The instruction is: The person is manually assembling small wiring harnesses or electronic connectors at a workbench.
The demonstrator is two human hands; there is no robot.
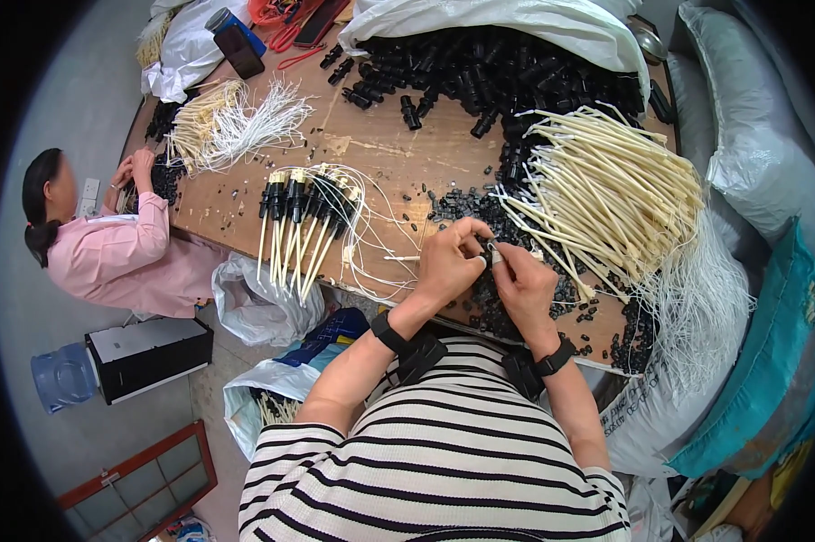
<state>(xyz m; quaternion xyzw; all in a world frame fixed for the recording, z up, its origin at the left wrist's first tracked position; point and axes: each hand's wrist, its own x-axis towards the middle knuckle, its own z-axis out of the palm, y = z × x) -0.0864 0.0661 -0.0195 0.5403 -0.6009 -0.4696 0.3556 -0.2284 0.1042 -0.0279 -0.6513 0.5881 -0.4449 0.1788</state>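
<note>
My left hand (448, 266) and my right hand (525, 287) meet above the near edge of the table, fingertips pinched together. Between them is a small black piece (490, 255), mostly covered by the fingers. A pale rod end (406, 258) shows left of my left hand; whether I hold it is hidden. Beneath and around my hands spreads a heap of small black plastic pieces (489, 312). To the right lies a big bundle of cream rods (611, 194) with white wires (697, 289). Left of my hands, black fittings with cream rods through them (297, 203) lie in a row.
A pile of larger black fittings (480, 77) spills from a white sack (507, 23) at the back. Another wire bundle (236, 126) lies far left, near a co-worker in pink (123, 239). Stuffed sacks (760, 126) crowd the right side. Open bags (267, 303) stand below the table's left edge.
</note>
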